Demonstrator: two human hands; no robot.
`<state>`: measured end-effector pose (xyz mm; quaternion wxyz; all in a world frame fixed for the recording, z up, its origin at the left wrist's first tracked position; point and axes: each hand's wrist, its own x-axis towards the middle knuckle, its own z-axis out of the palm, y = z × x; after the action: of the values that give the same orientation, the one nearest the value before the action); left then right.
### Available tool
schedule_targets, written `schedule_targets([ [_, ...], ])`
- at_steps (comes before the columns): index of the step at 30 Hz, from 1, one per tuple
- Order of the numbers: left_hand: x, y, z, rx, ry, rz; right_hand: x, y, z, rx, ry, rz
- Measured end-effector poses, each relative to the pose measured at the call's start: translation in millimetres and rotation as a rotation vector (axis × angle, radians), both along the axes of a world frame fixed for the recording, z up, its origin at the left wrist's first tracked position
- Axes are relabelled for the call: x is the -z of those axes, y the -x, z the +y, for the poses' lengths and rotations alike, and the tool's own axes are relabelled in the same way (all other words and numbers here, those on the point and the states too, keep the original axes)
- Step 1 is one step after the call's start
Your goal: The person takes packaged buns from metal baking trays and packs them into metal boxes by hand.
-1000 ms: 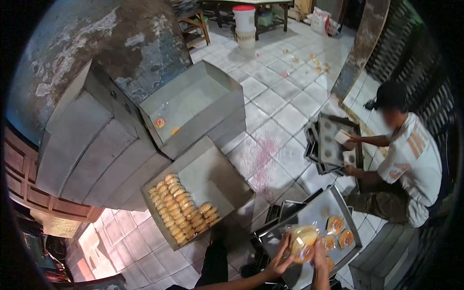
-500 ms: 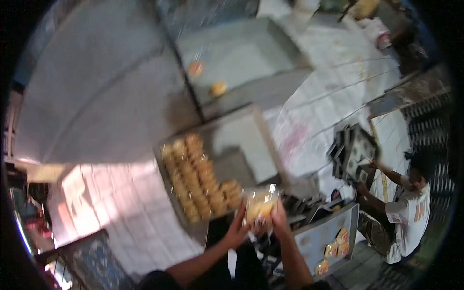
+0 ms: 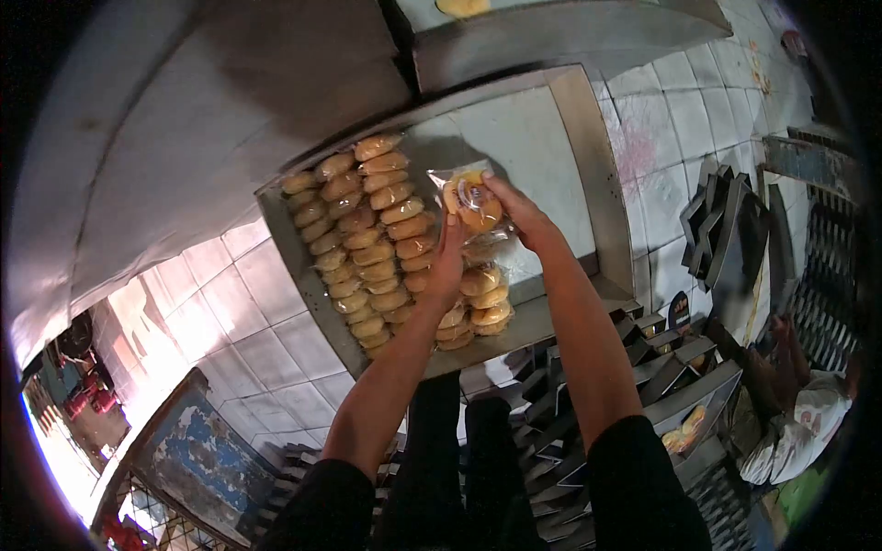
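Observation:
Between my left hand (image 3: 447,262) and my right hand (image 3: 517,211) is a bread bun in clear plastic wrap (image 3: 472,200), with a round label facing up. Both hands press on its sides, over the large metal tray (image 3: 614,197). Rows of wrapped buns (image 3: 372,255) stand on edge in the tray's left part, and a shorter row (image 3: 485,298) lies just below my hands. The tray's bare base shows to the right of the held bun.
A second tray (image 3: 551,37) stands beyond, beside tall metal boxes (image 3: 276,83) at the upper left. At the right, a person (image 3: 799,418) sits by dark pans (image 3: 726,230) and a tray with wrapped buns (image 3: 684,430). A worn blue chair (image 3: 197,450) is lower left.
My hands have carried the wrapped bun left from the right-hand tray to above the large tray. The view has turned down toward that tray, and the other person appears lower at the right.

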<state>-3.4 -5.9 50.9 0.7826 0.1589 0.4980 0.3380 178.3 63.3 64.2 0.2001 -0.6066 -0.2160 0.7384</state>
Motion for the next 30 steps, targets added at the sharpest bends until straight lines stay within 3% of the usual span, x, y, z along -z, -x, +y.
schedule_targets([
  [1,-44.3,-3.6,12.9,-0.022,0.32,0.082,22.3,-1.6,-2.0,-0.057,0.101,0.006],
  [4,-64.7,2.8,8.7,0.133,0.263,0.363,41.6,2.3,-10.2,-0.267,0.271,-0.074],
  [5,-65.0,10.9,8.9,0.28,-0.247,0.516,42.6,7.2,-7.6,-0.309,0.325,-0.127],
  [7,-64.9,15.9,37.0,0.406,-0.789,0.879,56.2,8.5,-10.1,-0.317,0.307,-0.063],
  [9,-32.8,12.5,80.6,0.906,-1.06,1.001,53.4,5.5,-12.5,-0.328,0.292,-0.056],
  [12,50.4,13.0,127.8,1.517,-0.846,0.77,54.7,0.5,-42.0,-0.209,0.125,-0.255],
  [13,43.9,9.0,136.6,1.58,-0.806,0.797,75.3,-2.7,-69.5,-0.156,-0.134,-0.311],
  [15,19.3,-2.1,149.7,1.715,-0.708,0.852,55.0,19.0,-97.1,-0.065,-0.365,-0.436],
  [16,24.9,-1.0,151.7,1.674,-0.672,0.798,49.0,29.1,-101.4,-0.013,-0.482,-0.505],
  [18,47.5,5.1,159.9,1.601,-0.613,0.7,56.1,36.0,-102.4,0.093,-0.33,-0.286],
  [22,32.2,-1.2,159.2,1.619,-0.683,0.944,61.3,49.7,-103.5,0.194,-0.287,-0.253],
  [23,33.7,0.0,154.5,1.703,-0.674,1.117,63.0,54.2,-107.2,0.223,-0.31,-0.257],
  [26,31.7,-3.8,140.6,1.822,-0.567,1.252,42.1,50.1,-126.2,0.168,-0.412,-0.606],
  [27,38.0,1.8,139.6,1.784,-0.641,1.211,23.2,45.7,-135.3,0.228,-0.413,-0.522],
  [29,64.8,20.4,150.0,1.796,-0.717,1.064,-68.0,17.0,-168.4,0.417,-0.364,-0.215],
  [30,82.2,27.3,156.3,1.832,-0.722,0.97,-82.2,11.6,-195.6,0.227,-0.398,-0.13],
])
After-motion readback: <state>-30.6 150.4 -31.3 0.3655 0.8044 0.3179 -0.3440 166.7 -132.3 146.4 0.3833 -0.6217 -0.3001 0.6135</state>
